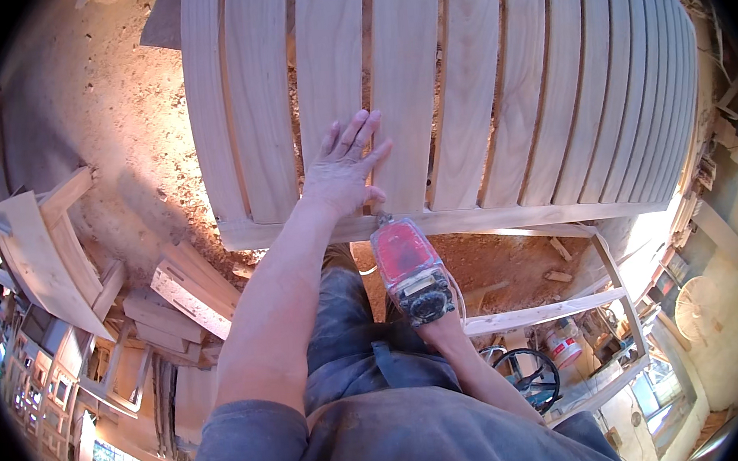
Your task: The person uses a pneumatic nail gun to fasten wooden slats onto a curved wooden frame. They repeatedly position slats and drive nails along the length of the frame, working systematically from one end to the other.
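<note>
My left hand (343, 172) lies on a large panel of pale wooden slats (410, 97), near its close edge. Its fingers are stretched out over two neighbouring slats and hold nothing. With my right hand (442, 327) I grip a red power drill (407, 253) from below. The drill's narrow front end points away from me, close to the panel's near rail (464, 220); whether it touches the wood I cannot tell. The drill hides its own handle and most of my right fingers.
Wooden boards (191, 288) and frame pieces are piled at left. Below the panel, right of my legs, stands an open wooden frame (549, 310). A white and red bucket (564, 349) and a black wheel (532, 378) are near it. Dusty ground (123, 85) shows at left.
</note>
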The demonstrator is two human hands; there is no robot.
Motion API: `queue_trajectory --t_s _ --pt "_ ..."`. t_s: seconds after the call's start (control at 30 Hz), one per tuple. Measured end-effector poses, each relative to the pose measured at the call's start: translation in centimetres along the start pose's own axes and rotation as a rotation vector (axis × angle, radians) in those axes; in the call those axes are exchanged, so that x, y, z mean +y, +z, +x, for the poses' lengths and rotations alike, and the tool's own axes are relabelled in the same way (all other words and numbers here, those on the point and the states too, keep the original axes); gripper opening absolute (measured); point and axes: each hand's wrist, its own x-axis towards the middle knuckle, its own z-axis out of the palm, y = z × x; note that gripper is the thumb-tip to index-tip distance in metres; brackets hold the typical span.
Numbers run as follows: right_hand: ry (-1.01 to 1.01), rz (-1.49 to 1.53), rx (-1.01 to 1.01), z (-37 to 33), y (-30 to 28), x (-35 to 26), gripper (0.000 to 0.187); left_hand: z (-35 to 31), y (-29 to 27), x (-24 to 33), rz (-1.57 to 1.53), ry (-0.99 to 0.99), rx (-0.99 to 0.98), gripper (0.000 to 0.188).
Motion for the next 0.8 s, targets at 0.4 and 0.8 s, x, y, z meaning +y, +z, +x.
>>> queue_trajectory --t_s 0.4,0.8 --pt "0.035 -0.244 -0.227 -2.1 -1.7 0.1 0.040 -0.3 0.1 -0.5 -0.032 0.022 0.056 0.091" --pt "-0.033 -0.158 -0.093 -0.3 -0.6 -1.5 0.042 -6.4 -0.1 -3.5 -0.064 -0.130 0.253 0.076"
